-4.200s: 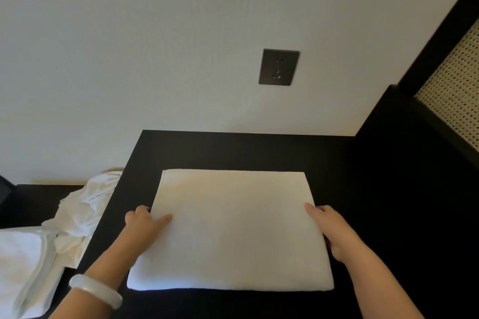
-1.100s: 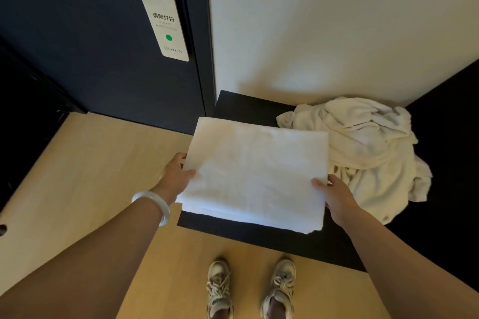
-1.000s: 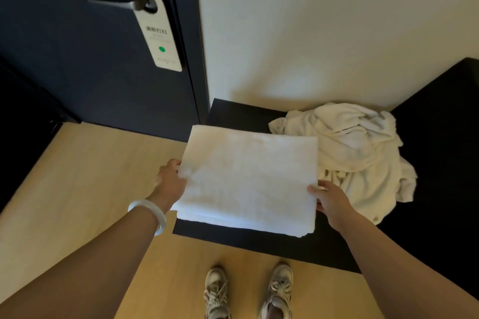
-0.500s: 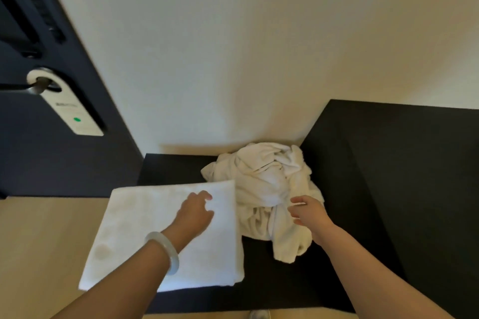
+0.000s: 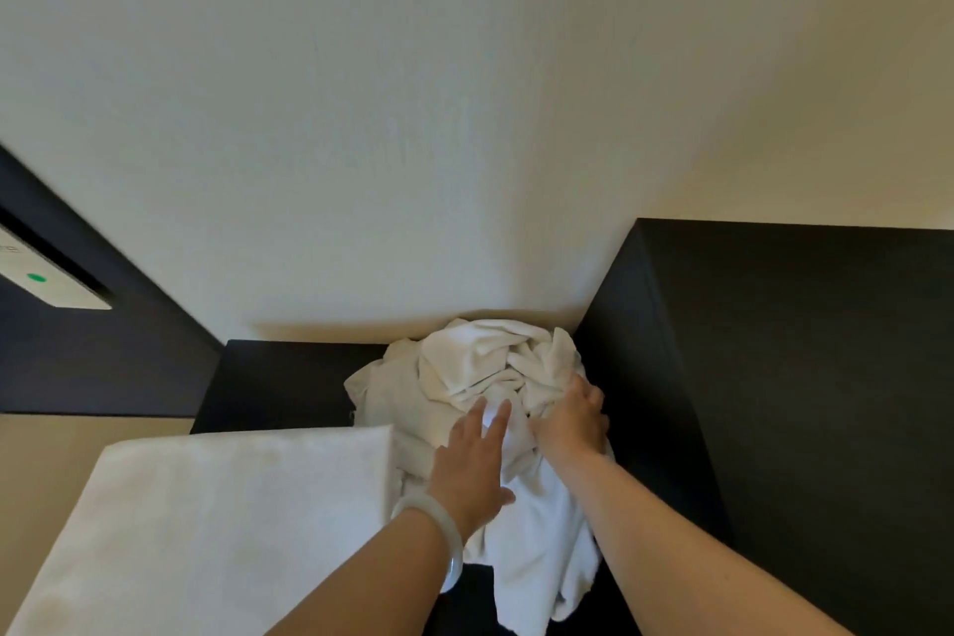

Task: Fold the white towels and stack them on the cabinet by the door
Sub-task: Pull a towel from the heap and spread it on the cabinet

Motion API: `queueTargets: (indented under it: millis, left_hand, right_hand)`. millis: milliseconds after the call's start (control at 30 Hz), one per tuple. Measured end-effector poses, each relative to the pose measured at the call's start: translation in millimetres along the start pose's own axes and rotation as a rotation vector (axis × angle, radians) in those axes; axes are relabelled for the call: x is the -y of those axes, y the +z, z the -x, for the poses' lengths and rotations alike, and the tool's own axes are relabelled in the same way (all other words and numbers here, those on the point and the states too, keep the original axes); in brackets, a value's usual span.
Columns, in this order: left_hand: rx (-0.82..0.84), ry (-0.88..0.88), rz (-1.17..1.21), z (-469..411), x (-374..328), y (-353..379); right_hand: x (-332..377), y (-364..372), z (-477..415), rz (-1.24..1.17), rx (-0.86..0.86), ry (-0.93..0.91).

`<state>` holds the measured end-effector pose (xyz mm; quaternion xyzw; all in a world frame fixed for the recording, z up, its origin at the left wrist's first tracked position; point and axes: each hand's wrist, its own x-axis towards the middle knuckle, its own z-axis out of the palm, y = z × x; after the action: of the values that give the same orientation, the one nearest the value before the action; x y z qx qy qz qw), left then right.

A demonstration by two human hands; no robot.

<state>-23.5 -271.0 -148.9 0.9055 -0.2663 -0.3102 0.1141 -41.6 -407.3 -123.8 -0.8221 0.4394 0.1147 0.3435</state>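
A folded white towel lies flat on the left part of the low black cabinet, its near end reaching past the cabinet's front. To its right sits a crumpled heap of white towels against the wall. My left hand, with a pale bangle on the wrist, lies on the heap with straight fingers. My right hand grips a bunch of the heap's cloth on its right side. Part of the heap hangs down over the cabinet's front edge.
A taller black cabinet stands right of the heap, its side wall close to my right hand. A dark door with a white hanger sign is at the left. The plain wall rises directly behind. Pale wooden floor shows at lower left.
The folded towel was carried from the taller cabinet and laid on the low one. Since half a second ago both hands left it and moved onto the crumpled heap; the right hand took hold.
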Motion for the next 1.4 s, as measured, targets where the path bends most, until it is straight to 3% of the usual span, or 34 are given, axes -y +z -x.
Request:
queueTargets:
  millis: [133,333,467,633,767,933,1033,1233,1400]
  left_hand:
    - [-0.121,-0.009,-0.044,-16.4,4.9,9.2]
    - [-0.217,-0.067,0.386,-9.0,23.9,-54.0]
    - [-0.285,-0.056,0.469,12.8,26.2,-116.4]
    - [-0.435,0.086,0.51,51.9,-0.7,-196.7]
    - [-0.531,0.195,0.49,78.2,-25.9,-250.2]
    - [-0.346,0.127,0.373,89.4,-28.0,-261.2]
    - [-0.236,0.103,0.311,91.7,-29.7,-243.2]
    - [-0.216,0.375,0.482,104.6,-85.2,-231.4]
    - [-0.182,0.523,0.515,102.9,-134.5,-240.3]
  right_hand:
    - [-3.1,4.4,-8.8,-0.149,0.025,0.101]
    - [11.6,-25.3,-0.3,-0.306,0.061,0.025]
    - [32.4,-59.1,22.9,-0.329,-0.01,-0.114]
    - [57.7,-125.7,61.5,-0.36,-0.178,-0.286]
    - [76.3,-188.6,85.8,-0.465,-0.274,-0.315]
    - [102.7,-291.2,122.7,-0.689,-0.366,-0.505]
    - [111.1,-336.8,143.9,-0.745,-0.319,-0.533]
    - [104.2,-346.4,165.9,-0.914,-0.072,-0.453]
    - [105.0,-378.5,183.9,-1.04,-0.061,-0.503]
